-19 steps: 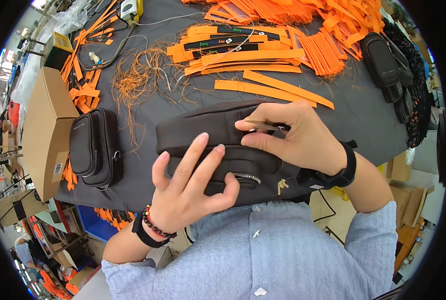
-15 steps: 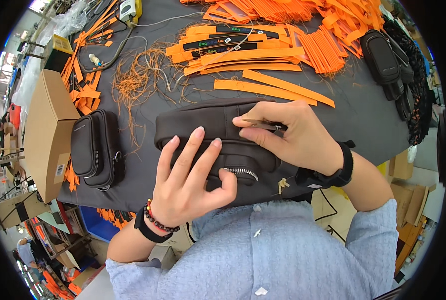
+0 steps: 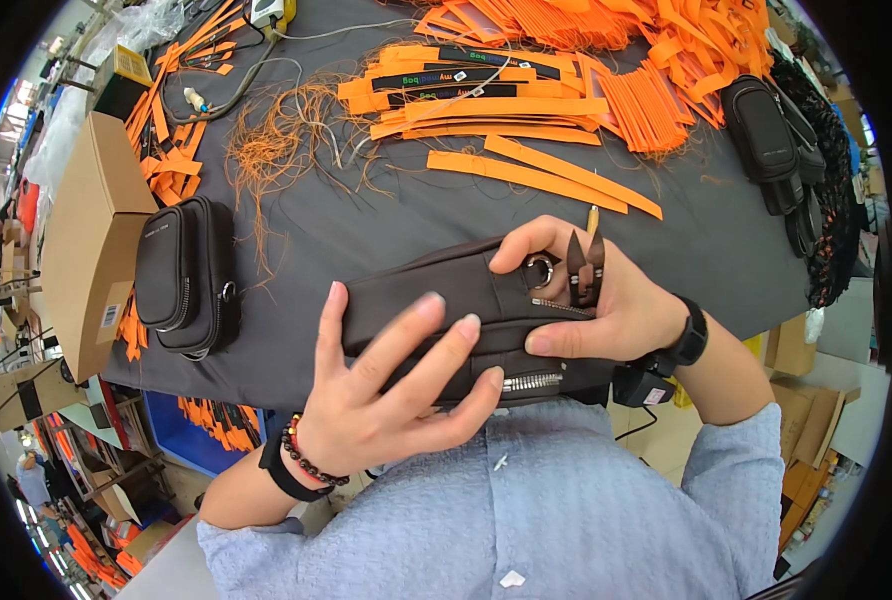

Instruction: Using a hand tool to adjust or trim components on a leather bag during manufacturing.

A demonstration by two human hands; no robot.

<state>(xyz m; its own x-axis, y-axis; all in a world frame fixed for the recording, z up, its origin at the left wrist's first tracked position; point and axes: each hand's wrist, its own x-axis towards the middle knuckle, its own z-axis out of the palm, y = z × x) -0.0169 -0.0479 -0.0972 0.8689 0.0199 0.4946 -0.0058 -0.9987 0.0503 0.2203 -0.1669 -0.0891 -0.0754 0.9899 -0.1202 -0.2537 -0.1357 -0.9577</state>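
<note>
While black bag (image 3: 436,283) sits at near edge of table (image 3: 706,225), left hand (image 3: 386,400) spreads over it, gripping nothing visible — right hand (image 3: 621,315) part-curled round end toward table's right, snips (image 3: 575,262) in palm. Snips look parted — slipped grip could nick bag.

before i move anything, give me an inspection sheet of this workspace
Surface: dark grey tablecloth.
Job's things: black zippered bag; thread snips, blades apart.
Clutter: orange straps, tangled orange thread, cardboard box, smaller black bag at left.
Left hand: fingers spread over the zippered bag.
Right hand: holds the snips, with thumb and index finger at the bag's right end.
Cables: white connector on a dark cable, upper left.
Surroundings: blue bin beyond the table's near left edge.
</note>
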